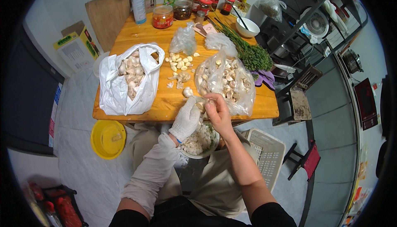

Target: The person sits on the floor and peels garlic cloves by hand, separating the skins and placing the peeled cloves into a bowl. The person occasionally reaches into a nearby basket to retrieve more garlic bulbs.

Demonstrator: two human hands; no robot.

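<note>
My left hand (186, 119), in a white knitted glove, is closed around a partly opened head of garlic (200, 105) above the table's front edge. The bare fingers of my right hand (219, 112) pinch at the same garlic from the right; what lies between the fingertips is partly hidden. Just beyond the glove sits a small whole garlic bulb (188, 92). Below my hands, between my knees, a bowl holds pale garlic skins (197, 142). To the right lies a clear plastic bag of loose unpeeled cloves (229, 81). Peeled cloves (180, 62) form a small pile farther back.
A white plastic bag (108, 87) of garlic bulbs stands at the wooden table's (173, 109) left. Jars (162, 17), a spray can (137, 2), green stalks (254, 54) and a white bowl (248, 28) line the back. A yellow basin (108, 140) and a plastic crate (269, 161) flank my legs.
</note>
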